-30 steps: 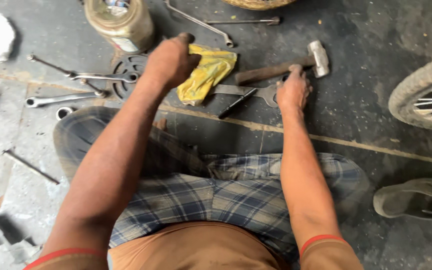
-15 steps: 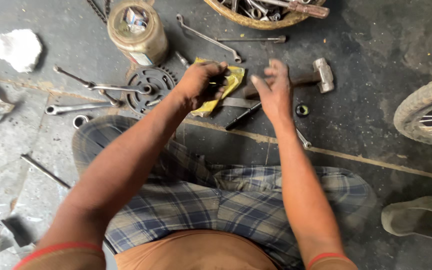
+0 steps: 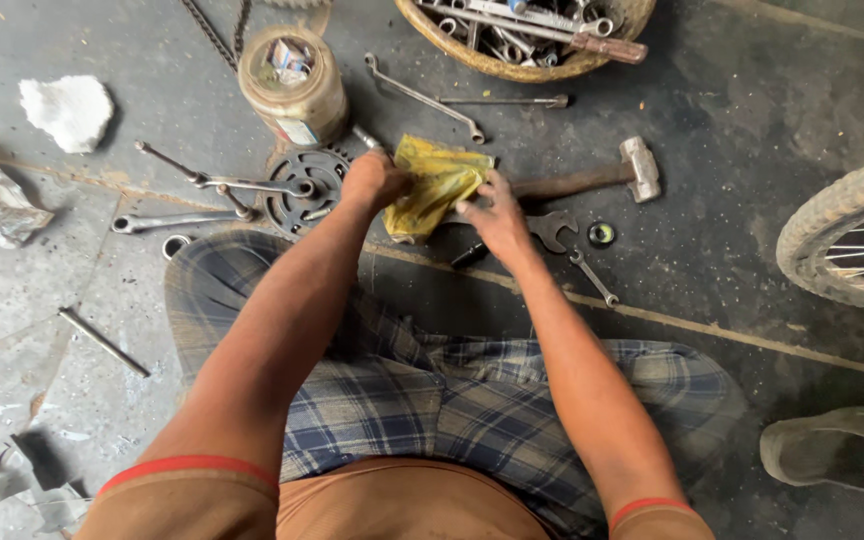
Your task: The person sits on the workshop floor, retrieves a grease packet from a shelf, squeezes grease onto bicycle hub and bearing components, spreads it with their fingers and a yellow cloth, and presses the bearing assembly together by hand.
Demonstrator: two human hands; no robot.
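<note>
Seated on a grey concrete floor, I hold a crumpled yellow cloth between both hands, just above my knees. My left hand has its fingers clamped together on the cloth's left edge. My right hand has fingers closed on the right edge. At nine o'clock from the cloth lies a black chainring with a crank arm. At three o'clock lies a hammer. At twelve o'clock sits a basket of tools; at eleven o'clock, a jar. A bicycle wheel stands far right.
</note>
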